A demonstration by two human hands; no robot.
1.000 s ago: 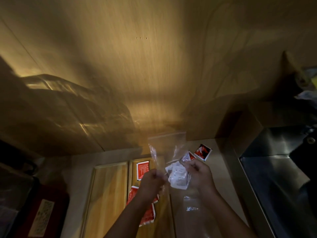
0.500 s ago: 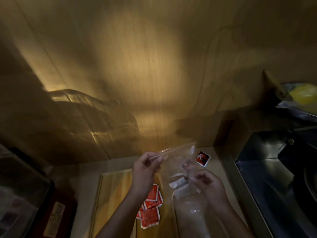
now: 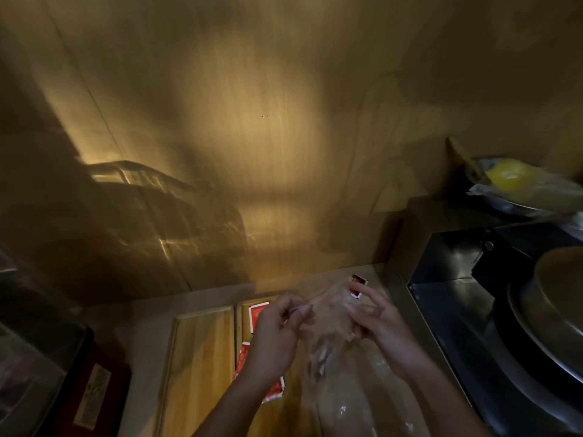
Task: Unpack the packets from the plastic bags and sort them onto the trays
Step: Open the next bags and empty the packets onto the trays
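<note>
A clear plastic bag point(image 3: 328, 323) hangs between both hands over the counter, with pale packets blurred inside it. My left hand point(image 3: 277, 332) pinches the bag's top edge on the left. My right hand point(image 3: 378, 320) holds its right side with the fingers partly spread. Two wooden trays lie side by side below: the left tray point(image 3: 202, 357) is bare, and the right tray point(image 3: 244, 323) holds red packets point(image 3: 255, 313), partly hidden under my left hand. One red and black packet point(image 3: 358, 283) lies on the counter beyond my right fingers.
A wooden wall rises just behind the counter. To the right stands a dark steel unit point(image 3: 457, 310) with a round metal pan point(image 3: 558, 307). A bowl with something yellow point(image 3: 511, 181) sits higher at the right. More clear plastic point(image 3: 353, 408) lies by my right forearm. Dark containers point(image 3: 38, 357) stand at the left.
The white packets seen plainly in the bag a second ago are now a blur inside it. My hands have moved apart, the right one spreading its fingers. The view has tilted slightly.
</note>
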